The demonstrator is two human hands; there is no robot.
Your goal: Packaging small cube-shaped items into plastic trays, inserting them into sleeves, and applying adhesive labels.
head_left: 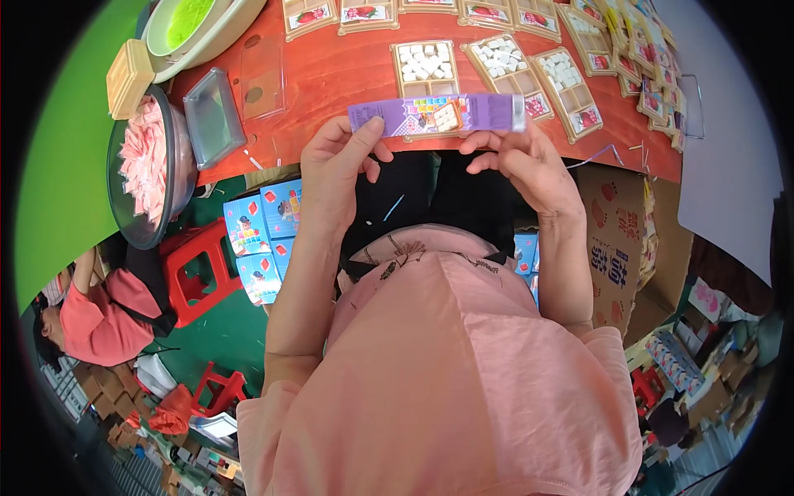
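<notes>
A long, flat purple printed packet [484, 114] with a silvery right end is stretched level in front of me, over the table's near edge. My left hand [332, 161] pinches its left end, the thumb on top. Behind the right end, the fingers of my right hand [529, 165] are bent and closed on it. Just beyond the packet stands a tan compartment tray [438, 88] partly filled with white cubes. Two similar trays, a middle one [523, 80] and a right one [575, 97], also hold white cubes and a small strawberry-printed packet.
More tan trays [368, 25] line the far side of the red table [331, 74], with a heap [641, 54] at right. At left are a dark bowl [184, 157] of pink packets, a clear box [213, 116] and a basin. A red stool [194, 256] and blue boxes [256, 277] stand below.
</notes>
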